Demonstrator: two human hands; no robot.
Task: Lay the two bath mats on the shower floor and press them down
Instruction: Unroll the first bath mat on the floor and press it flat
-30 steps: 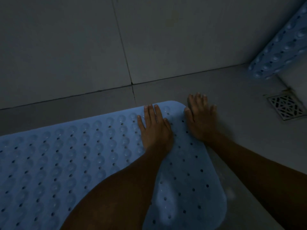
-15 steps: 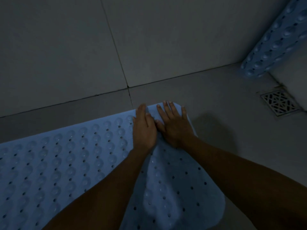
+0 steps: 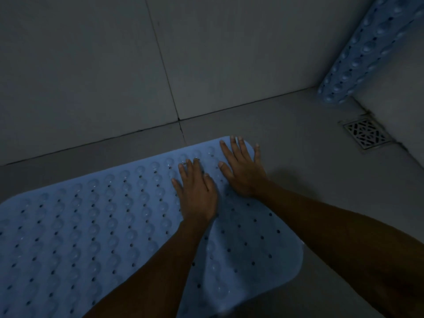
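Blue bath mat [image 3: 80, 226] lies flat on the gray shower floor [image 3: 298, 180] at the left and middle, and both hands sit on its far right corner, the left hand [image 3: 197, 193] flat with fingers out straight, and just to its right the right hand [image 3: 243, 171] flat too with fingers spread, neither one grabbing anything. To do this part well, I think the hands should push straight down hard and go bit by bit over the whole mat, so the little bumps stick and no edge lifts. Far to the right, the second mat [image 3: 364, 51] leans on the wall [image 3: 229, 53] above the drain [image 3: 366, 133], not laid down yet.
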